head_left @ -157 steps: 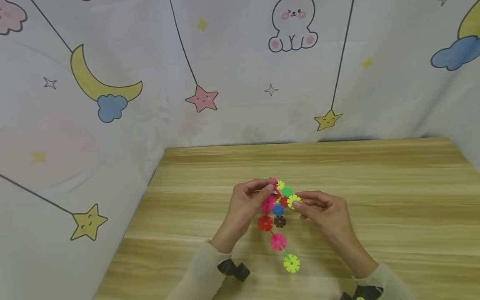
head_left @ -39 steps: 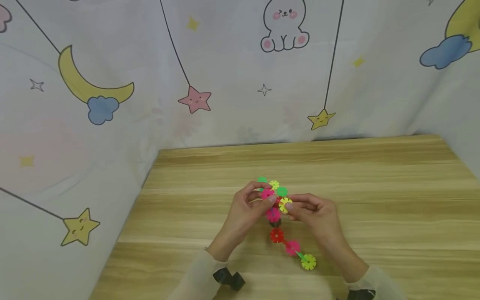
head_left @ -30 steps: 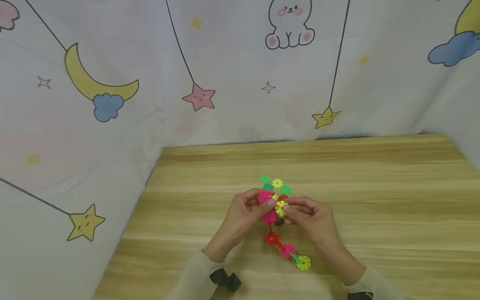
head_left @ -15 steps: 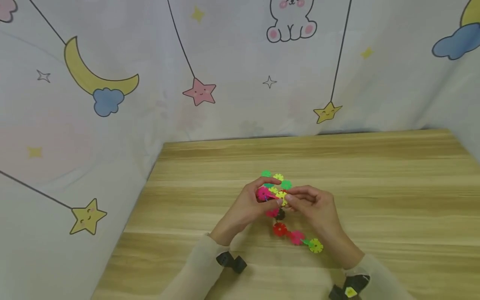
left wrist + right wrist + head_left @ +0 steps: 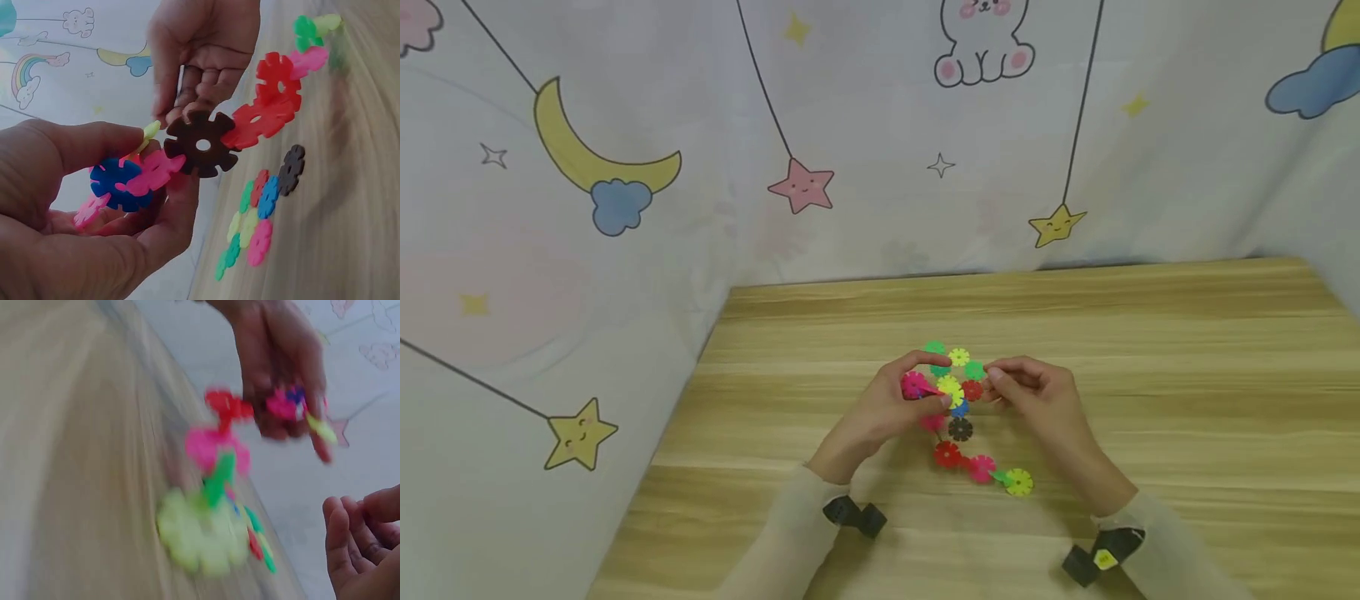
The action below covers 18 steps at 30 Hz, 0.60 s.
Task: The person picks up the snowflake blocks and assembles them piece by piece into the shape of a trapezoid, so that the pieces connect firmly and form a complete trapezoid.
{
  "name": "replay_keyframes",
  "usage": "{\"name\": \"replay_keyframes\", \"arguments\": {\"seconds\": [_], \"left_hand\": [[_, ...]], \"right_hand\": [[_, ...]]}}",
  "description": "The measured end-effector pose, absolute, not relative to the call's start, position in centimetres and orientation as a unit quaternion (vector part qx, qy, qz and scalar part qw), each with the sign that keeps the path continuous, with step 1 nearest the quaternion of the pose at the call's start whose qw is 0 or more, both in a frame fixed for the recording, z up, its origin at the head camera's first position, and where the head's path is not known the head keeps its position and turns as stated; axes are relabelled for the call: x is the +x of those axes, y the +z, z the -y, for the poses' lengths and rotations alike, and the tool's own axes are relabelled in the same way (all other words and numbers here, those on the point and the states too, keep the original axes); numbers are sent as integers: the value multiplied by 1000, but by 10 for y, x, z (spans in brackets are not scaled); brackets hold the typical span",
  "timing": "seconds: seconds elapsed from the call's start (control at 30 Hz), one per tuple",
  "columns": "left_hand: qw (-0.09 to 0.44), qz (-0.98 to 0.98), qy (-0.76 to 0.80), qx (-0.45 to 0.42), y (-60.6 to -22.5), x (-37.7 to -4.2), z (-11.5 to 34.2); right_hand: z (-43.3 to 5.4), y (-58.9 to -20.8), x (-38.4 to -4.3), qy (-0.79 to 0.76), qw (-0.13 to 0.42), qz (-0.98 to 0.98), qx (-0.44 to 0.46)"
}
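My left hand (image 5: 880, 410) pinches one end of a chain of notched plastic snowflake discs. At this end are pink, blue and yellow discs, the yellow disc (image 5: 953, 393) beside the thumb. Further along come a brown disc (image 5: 215, 156), red discs (image 5: 265, 122), a pink disc (image 5: 982, 468), a green one and a yellow-green disc (image 5: 203, 537) at the hanging end. Apart from the chain, to its right, my right hand (image 5: 1041, 404) has loosely bent fingers. Nothing shows between them in the right wrist view.
Behind and below the chain, several loose discs lie on the wooden table (image 5: 1187, 400), among them a dark disc (image 5: 292, 170), a blue disc (image 5: 268, 197) and a pink disc (image 5: 260, 242). A patterned white cloth (image 5: 880, 233) hangs beyond the table's far edge.
My right hand has let go of the yellow disc and drawn back to the right. That disc now stays with the chain at my left thumb. The chain's lower end has swung somewhat.
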<state>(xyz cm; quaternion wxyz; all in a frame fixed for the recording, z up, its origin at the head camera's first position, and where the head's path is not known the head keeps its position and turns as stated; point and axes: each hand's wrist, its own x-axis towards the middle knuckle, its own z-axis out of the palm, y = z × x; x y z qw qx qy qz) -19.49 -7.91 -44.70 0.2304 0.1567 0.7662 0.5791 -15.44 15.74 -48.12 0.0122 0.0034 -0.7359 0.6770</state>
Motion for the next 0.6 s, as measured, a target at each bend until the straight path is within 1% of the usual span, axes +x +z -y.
{"name": "replay_keyframes", "arguments": {"seconds": [0.13,0.23,0.4,0.6], "left_hand": [[260,-747,591,160,-442,-200,95],[278,-737,594,167,-440,-203,102],[279,-734,595,173,-440,-206,106],[271,-738,593,173,-440,-208,106]], "right_hand": [[-168,-490,-172,642,26,766,-10],[-170,-501,-185,583,34,811,5],[-165,-517,-202,498,43,865,42],[-156,-519,-213,422,37,903,68]]}}
